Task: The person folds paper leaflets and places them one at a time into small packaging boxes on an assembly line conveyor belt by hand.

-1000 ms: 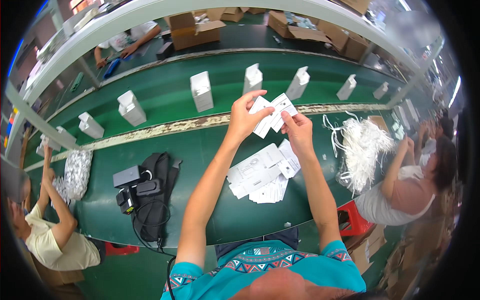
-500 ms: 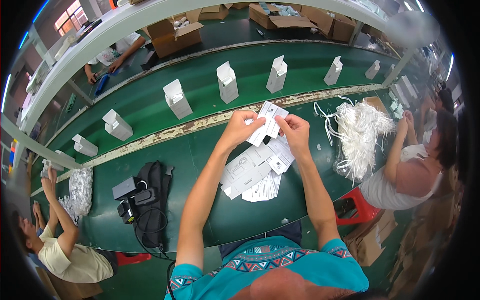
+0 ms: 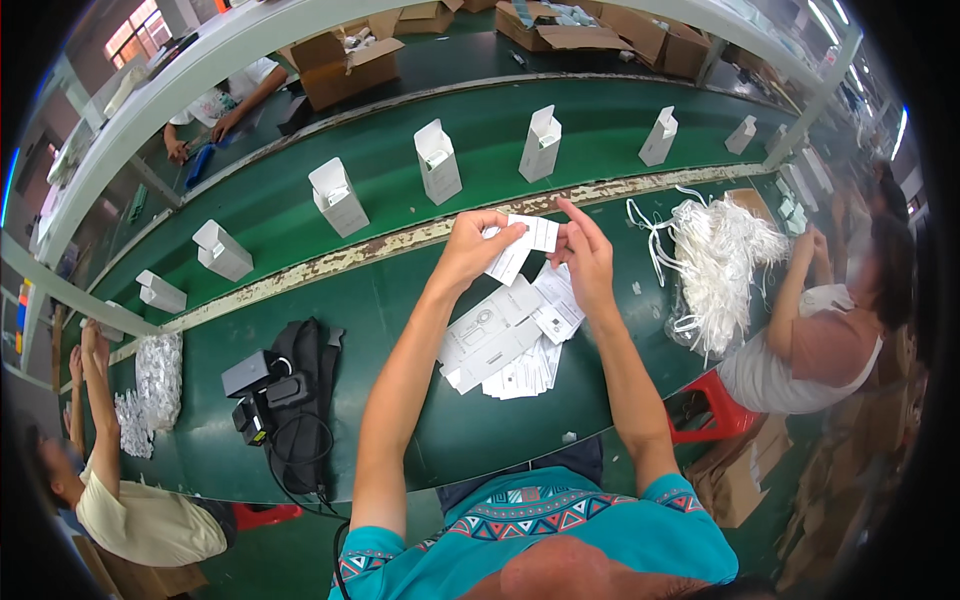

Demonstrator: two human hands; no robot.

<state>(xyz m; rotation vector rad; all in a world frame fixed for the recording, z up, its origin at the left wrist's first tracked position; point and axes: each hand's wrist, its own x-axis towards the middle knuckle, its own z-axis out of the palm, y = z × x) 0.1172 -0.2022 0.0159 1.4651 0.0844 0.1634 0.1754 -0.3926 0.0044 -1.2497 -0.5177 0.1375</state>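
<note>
My left hand (image 3: 472, 252) is closed on a white printed paper leaflet (image 3: 516, 248), thumb on top of it. The leaflet looks creased, its right part angled against the left. At its right edge, my right hand (image 3: 588, 262) has the index finger stretched up and away from the paper. The other fingers lie close to the edge; whether they grip it I cannot make out. Below both hands lies a pile of printed leaflets (image 3: 527, 372), with a larger flat printed sheet (image 3: 487, 335) bearing line drawings on its left side.
Open white boxes (image 3: 437, 172) stand in a row on the green belt (image 3: 390, 150) beyond a worn ledge. A bundle of white cords (image 3: 715, 260) lies to the right, a black strap with devices (image 3: 305, 390) to the left. Co-workers sit at both sides; another is across the belt.
The leaflet was spread between both hands; now my left hand holds it, and my right index finger has lifted off. The white boxes have shifted slightly left along the belt.
</note>
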